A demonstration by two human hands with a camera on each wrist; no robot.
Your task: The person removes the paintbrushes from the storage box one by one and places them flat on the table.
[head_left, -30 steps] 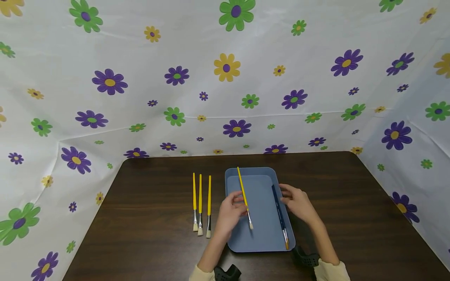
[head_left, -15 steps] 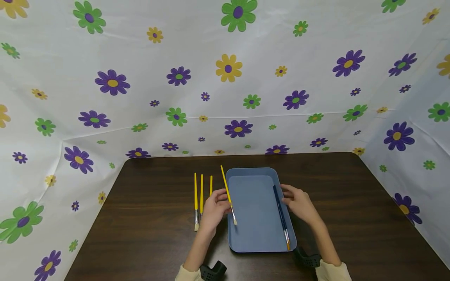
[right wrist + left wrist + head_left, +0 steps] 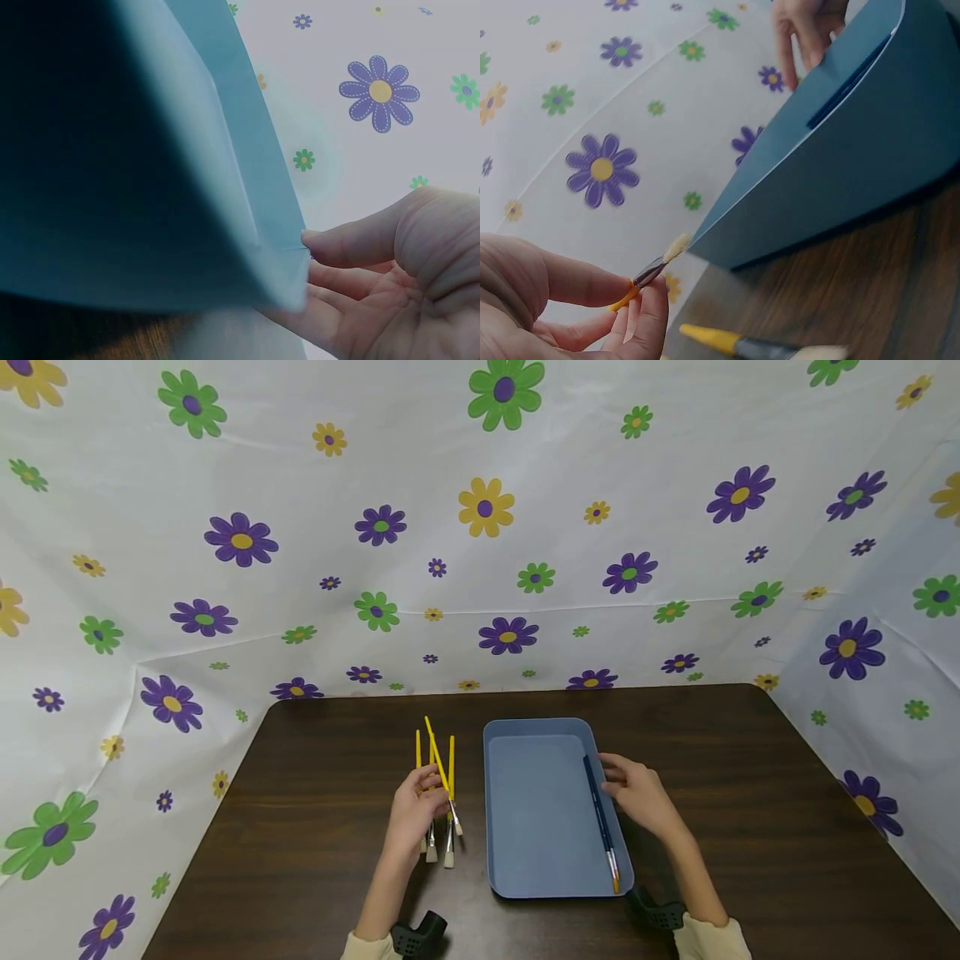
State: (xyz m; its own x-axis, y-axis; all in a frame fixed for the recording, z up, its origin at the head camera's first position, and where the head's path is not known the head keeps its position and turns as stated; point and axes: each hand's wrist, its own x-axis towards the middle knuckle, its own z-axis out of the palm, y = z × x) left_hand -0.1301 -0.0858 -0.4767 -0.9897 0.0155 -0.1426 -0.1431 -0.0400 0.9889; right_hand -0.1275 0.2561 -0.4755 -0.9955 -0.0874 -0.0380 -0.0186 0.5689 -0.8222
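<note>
Between the thumb and fingers of the left hand (image 3: pixel 411 814), a yellow paintbrush (image 3: pixel 439 762) is pinched, most of its handle lost behind them in the left wrist view. Three similar brushes (image 3: pixel 452 762) lie by that hand, partly covered. The right hand (image 3: pixel 637 793) touches the tray (image 3: pixel 536 810); some fingertips are hidden, so whether it grips, I cannot tell. Just inward lie dark blue brushes (image 3: pixel 597 803), hard to count.
</note>
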